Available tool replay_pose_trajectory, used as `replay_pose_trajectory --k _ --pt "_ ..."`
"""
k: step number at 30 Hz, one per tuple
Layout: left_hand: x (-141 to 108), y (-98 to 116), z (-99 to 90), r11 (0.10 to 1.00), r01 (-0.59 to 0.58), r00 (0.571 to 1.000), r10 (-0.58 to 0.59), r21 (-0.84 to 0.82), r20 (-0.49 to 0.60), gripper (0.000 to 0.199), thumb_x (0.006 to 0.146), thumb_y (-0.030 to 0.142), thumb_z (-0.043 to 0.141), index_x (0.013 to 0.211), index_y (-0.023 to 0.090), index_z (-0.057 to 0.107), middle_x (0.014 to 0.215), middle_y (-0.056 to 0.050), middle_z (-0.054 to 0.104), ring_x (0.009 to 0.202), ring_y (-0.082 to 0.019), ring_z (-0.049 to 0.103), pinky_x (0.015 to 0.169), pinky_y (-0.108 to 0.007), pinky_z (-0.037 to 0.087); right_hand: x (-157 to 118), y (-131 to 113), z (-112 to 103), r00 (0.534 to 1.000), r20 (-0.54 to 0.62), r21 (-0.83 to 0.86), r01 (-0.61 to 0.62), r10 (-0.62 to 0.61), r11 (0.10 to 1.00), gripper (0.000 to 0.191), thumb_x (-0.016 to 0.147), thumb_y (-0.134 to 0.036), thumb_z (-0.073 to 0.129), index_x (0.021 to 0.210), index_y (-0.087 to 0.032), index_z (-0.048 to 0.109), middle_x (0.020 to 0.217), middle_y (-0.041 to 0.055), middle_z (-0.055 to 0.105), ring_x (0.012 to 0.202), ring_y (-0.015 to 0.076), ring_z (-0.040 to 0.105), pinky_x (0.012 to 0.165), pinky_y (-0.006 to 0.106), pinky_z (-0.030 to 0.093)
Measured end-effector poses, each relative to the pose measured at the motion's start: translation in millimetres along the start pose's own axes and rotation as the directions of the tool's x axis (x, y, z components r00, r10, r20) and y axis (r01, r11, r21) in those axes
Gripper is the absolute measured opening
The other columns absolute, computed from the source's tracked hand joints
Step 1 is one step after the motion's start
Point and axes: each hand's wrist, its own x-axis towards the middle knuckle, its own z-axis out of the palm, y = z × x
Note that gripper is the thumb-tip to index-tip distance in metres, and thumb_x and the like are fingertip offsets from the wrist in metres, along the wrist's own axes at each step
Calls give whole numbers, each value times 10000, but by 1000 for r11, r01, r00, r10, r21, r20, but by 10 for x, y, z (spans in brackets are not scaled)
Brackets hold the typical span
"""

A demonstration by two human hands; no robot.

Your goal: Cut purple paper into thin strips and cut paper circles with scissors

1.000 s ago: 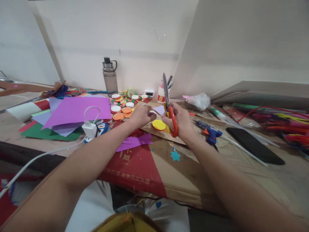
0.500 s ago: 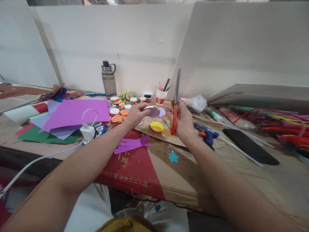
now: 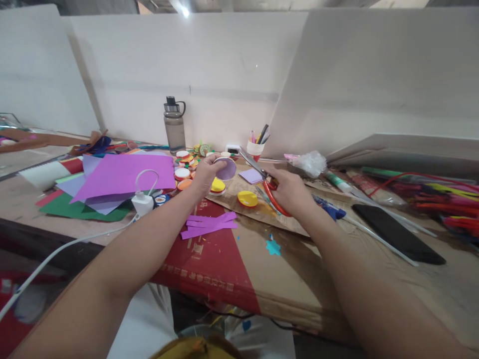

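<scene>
Between the fingers and thumb of my left hand (image 3: 208,174) is a round disc (image 3: 226,169) with a pale purple face and a white rim. My right hand (image 3: 287,188) grips a pair of scissors (image 3: 276,199) by the red handles, its blades pointing up and left toward the disc without touching it. Below the hands lie a yellow disc (image 3: 247,198) and another yellow-topped disc (image 3: 217,187). A small stack of light purple paper (image 3: 250,175) rests behind, between the hands. Purple paper strips (image 3: 208,224) and a teal flower-shaped cutout (image 3: 273,247) are nearer to me.
Coloured paper sheets (image 3: 125,174) and a white plug (image 3: 142,203) are at the left. Behind stand a water bottle (image 3: 174,127) and a pen cup (image 3: 255,149). Several round discs (image 3: 182,173) cluster near the bottle. A blue glue gun (image 3: 331,209) and black phone (image 3: 398,233) lie right.
The scissors have swung from upright to pointing up-left, toward the disc. My left hand has turned the disc's purple face more toward me and shifted slightly left. The view has shifted slightly.
</scene>
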Motion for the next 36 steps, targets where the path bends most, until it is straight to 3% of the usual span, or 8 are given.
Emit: replay_pose_trajectory --k 6,10,26,36 --pt "27 -18 -62 998 7 1000 -6 65 -23 195 625 287 684 777 173 643 740 20 631 678 -123 550 642 -237 425 -10 112 -60 998 69 -109 21 -13 994 461 855 -226 541 1294 -175 670 1087 131 753 962 298 701 841 381 527" --pt "6 14 -26 999 27 999 -26 21 -24 226 583 294 703 764 172 641 731 15 642 659 -123 550 629 -241 436 -18 128 -17 988 153 -171 40 -14 984 436 872 -249 544 1287 -192 665 1152 143 735 1003 310 697 860 399 532" --pt "-2 38 -3 993 115 993 -115 -10 11 188 539 259 702 679 167 618 625 26 615 546 -95 516 537 -221 411 -23 147 -1 974 225 -163 78 -40 984 465 885 -267 537 1331 -183 637 1197 140 725 1094 290 685 912 374 521" --pt "0 20 -63 967 -20 1000 14 256 23 172 613 272 631 749 166 641 669 23 609 605 -119 518 582 -234 400 -23 186 13 971 226 -171 111 -70 979 458 884 -247 534 1323 -178 641 1183 143 729 1062 287 692 899 364 519"
